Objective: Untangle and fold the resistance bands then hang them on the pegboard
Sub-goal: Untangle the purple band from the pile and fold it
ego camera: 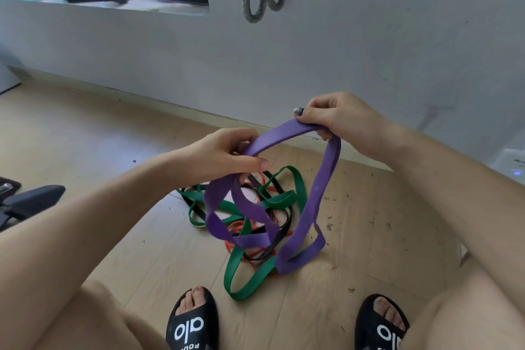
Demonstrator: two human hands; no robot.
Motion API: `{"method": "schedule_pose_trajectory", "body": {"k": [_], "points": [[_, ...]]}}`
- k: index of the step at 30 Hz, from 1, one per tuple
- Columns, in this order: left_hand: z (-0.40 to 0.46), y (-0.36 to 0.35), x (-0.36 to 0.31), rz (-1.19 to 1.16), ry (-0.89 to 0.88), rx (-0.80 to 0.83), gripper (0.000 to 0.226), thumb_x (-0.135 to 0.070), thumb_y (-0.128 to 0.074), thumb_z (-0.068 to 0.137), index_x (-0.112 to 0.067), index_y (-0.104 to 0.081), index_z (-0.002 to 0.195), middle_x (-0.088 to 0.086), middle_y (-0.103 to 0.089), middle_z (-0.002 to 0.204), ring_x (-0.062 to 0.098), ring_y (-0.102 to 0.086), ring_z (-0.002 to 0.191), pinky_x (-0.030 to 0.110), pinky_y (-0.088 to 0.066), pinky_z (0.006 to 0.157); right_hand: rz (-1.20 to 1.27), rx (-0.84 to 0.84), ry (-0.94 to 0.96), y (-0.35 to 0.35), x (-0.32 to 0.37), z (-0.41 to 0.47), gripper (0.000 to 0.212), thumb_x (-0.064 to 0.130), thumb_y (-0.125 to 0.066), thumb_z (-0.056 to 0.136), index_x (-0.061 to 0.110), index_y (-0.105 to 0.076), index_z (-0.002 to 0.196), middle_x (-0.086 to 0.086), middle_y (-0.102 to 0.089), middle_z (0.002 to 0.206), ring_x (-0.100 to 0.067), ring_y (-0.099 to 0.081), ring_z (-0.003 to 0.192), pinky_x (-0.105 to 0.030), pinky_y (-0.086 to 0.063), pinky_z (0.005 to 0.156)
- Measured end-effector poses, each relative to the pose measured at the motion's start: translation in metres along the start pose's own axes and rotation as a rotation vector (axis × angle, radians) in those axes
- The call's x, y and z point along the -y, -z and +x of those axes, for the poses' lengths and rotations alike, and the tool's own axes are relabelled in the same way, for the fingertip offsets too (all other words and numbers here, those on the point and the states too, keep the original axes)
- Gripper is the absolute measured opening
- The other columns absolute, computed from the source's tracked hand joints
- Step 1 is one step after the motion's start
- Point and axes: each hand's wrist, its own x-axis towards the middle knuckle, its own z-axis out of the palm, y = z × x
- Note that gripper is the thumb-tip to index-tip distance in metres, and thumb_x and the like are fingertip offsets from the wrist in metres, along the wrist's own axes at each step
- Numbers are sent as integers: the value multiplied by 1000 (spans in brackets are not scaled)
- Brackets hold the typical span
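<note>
Green band (241, 278), black band (284, 231) and orange band (241, 229) lie tangled on the floor (99, 150); above them, left hand (224, 155) and right hand (338, 116) both grip the purple band (321, 187), lifted, its lower loops touching the pile

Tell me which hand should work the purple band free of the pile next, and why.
Left, probably. The left hand grips the purple band right where its twisted loops drop onto the green band and the tangle. The right hand holds the band's top, higher and farther away; better kept as the anchor.
</note>
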Motion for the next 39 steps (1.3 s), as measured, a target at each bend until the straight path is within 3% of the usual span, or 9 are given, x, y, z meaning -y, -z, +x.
{"method": "schedule_pose_trajectory", "body": {"k": [6,8,10,14,19,25,29,34,39], "points": [[-3,-2,-2,-22,-65,-77,32,-29,-78,80,-8,-68,102,14,-61,74,20,-54,61,32,-45,59,-176,99,-10,-14,-2,-5,39,55,-53,99,24,-72,84,5,-72,80,-16,-68,79,-36,-50,81],[-4,-3,-3,-83,-70,-100,12,-21,-79,82,-18,-69,88,4,-54,63,16,-48,53,26,-40,52,-97,136,14,-25,5,-7,43,53,-50,102,26,-69,74,6,-69,74,-15,-64,71,-31,-48,72],[-5,-4,-3,-30,-77,-110,21,-14,-81,86,-26,-65,79,2,-55,59,16,-49,50,26,-42,51,-74,161,32,-36,10,-9,39,51,-55,100,27,-66,70,7,-62,66,-10,-56,62,-25,-43,63],[-7,-7,-3,31,-36,-42,29,-15,-81,86,-5,-62,105,12,-71,81,19,-66,64,36,-55,63,-36,148,72,-39,12,-9,33,42,-68,95,19,-63,72,10,-49,55,-6,-43,53,-23,-36,56],[-6,-6,-1,42,-54,-18,23,-7,-80,86,-11,-59,93,0,-62,77,8,-63,67,19,-51,64,109,60,100,-34,21,-8,35,31,-70,95,22,-62,62,9,-44,52,-8,-38,50,-22,-32,53],[-2,-5,18,158,87,-43,11,-11,-57,99,-20,-63,101,-12,-71,85,9,-66,87,26,-51,83,360,-17,71,-15,17,-3,36,25,-71,93,23,-65,57,3,-41,54,-12,-35,51,-29,-32,61],[1,-11,16,363,103,-52,9,-19,-53,99,-26,-55,93,-4,-64,93,15,-61,85,19,-46,69,352,-25,51,-13,12,-5,34,24,-69,95,22,-66,61,3,-40,52,-11,-35,51,-31,-33,63],[5,-11,19,553,23,-161,37,-40,-60,86,-27,-41,114,-4,-54,116,16,-55,104,28,-49,81,388,-19,21,-13,13,-8,34,22,-66,97,18,-62,63,2,-39,53,-13,-33,51,-32,-30,62],[9,-16,16,680,-69,-285,26,-25,-57,95,-20,-33,106,1,-42,110,11,-48,80,28,-37,68,422,-31,0,-17,14,-6,35,23,-64,98,16,-56,65,0,-39,56,-14,-34,52,-32,-32,60]]}}
